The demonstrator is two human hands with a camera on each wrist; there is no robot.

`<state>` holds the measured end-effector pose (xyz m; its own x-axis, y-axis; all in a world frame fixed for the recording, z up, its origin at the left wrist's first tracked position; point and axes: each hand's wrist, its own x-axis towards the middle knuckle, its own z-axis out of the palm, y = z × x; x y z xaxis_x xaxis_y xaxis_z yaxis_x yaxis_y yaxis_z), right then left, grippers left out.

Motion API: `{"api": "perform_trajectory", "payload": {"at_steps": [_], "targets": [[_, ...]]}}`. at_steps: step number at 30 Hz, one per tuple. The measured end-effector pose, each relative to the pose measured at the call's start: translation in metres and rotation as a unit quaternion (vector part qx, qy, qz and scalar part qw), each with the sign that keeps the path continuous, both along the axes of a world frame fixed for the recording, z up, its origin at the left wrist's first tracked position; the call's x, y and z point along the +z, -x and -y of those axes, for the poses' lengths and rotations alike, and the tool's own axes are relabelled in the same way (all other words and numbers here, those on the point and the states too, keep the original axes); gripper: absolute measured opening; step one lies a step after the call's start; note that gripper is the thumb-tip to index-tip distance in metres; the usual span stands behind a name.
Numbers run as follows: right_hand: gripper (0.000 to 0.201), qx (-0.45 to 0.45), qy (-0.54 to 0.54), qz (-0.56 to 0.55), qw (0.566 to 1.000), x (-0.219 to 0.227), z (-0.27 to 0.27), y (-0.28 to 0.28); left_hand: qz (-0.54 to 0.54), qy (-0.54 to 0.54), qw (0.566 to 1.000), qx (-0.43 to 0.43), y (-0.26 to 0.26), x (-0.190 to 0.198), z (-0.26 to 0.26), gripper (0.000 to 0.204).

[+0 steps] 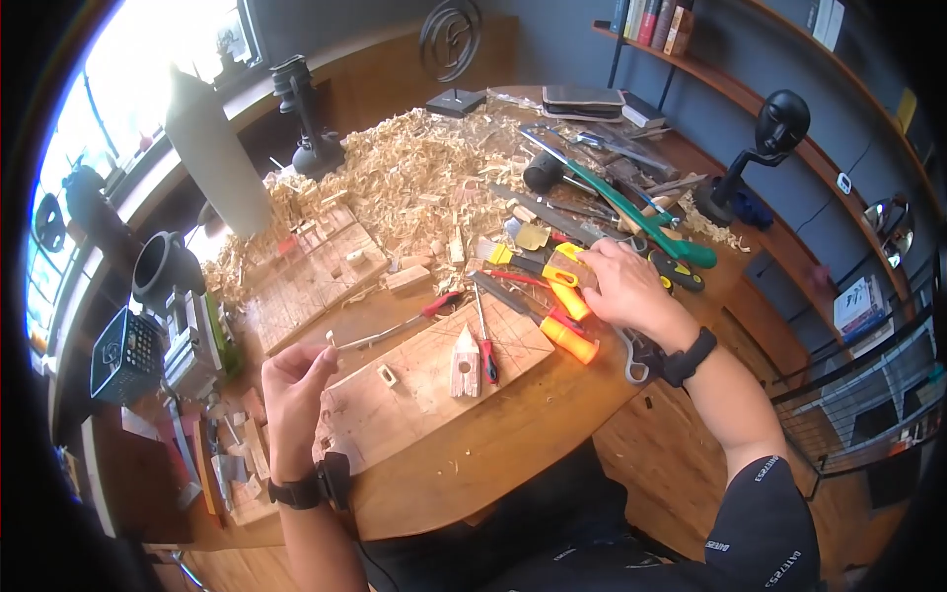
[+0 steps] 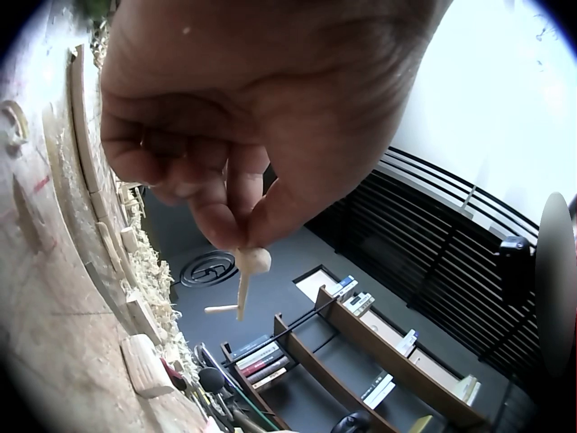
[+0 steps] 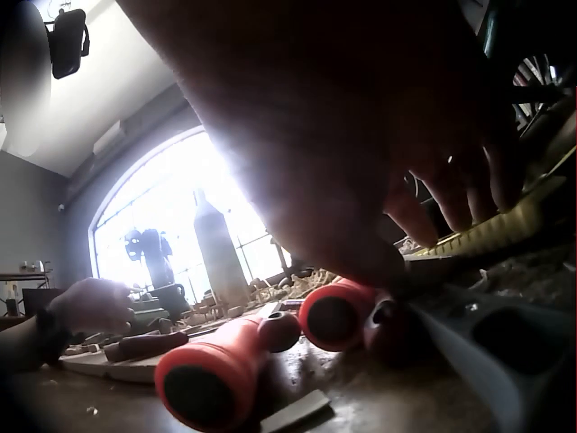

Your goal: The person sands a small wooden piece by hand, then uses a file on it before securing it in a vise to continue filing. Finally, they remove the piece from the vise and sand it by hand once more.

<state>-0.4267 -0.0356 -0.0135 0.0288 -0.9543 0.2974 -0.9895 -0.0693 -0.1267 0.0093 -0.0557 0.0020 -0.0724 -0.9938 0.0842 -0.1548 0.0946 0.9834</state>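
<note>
My left hand (image 1: 301, 390) is raised over the left part of a wooden board (image 1: 434, 395). Its thumb and fingertips pinch a small pale wooden piece (image 2: 252, 262) with a rounded end and a thin stem; a short crosspiece shows at the stem's end. Among the tools on the right, my right hand (image 1: 631, 284) holds the edge of a yellow block-like tool (image 1: 569, 264) with a brownish face, its fingertips along the yellow edge (image 3: 491, 230). On the board stand a pointed wooden block (image 1: 465, 367) with a round hole and a small slotted wood piece (image 1: 388, 376).
Orange-handled tools (image 1: 569, 340), screwdrivers (image 1: 488, 360) and a green-handled saw (image 1: 681, 249) lie near my right hand. Wood shavings (image 1: 395, 163) heap at the back. A second scored board (image 1: 316, 281), a vise (image 1: 197, 340) and a blue basket (image 1: 126, 355) are at left.
</note>
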Motion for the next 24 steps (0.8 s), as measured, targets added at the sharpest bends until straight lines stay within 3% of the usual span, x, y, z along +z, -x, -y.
{"api": "perform_trajectory", "payload": {"at_steps": [6, 9, 11, 18, 22, 24], "targets": [[0.024, 0.023, -0.045, -0.053, 0.997, 0.01, 0.01, 0.005, 0.004, -0.005, 1.0, -0.003, 0.001, -0.002, 0.001, 0.013], [0.015, 0.017, -0.013, -0.044, 0.999, 0.012, 0.014, 0.014, 0.013, -0.003, 1.0, -0.001, -0.001, -0.002, 0.002, 0.013], [0.014, -0.002, 0.106, 0.001, 0.994, 0.015, 0.015, 0.025, 0.009, -0.003, 1.0, -0.002, -0.001, -0.004, 0.001, 0.013], [0.014, -0.053, 0.091, -0.07, 0.992, 0.013, 0.014, 0.027, 0.025, 0.0, 1.0, 0.0, -0.001, -0.002, 0.001, 0.013], [0.014, -0.06, 0.105, -0.069, 0.99, 0.01, 0.01, 0.021, 0.017, 0.002, 1.0, -0.002, -0.002, -0.003, 0.001, 0.013], [0.019, -0.047, 0.053, -0.043, 0.997, 0.013, 0.002, 0.018, 0.015, 0.003, 1.0, -0.002, -0.003, -0.004, 0.001, 0.013]]}}
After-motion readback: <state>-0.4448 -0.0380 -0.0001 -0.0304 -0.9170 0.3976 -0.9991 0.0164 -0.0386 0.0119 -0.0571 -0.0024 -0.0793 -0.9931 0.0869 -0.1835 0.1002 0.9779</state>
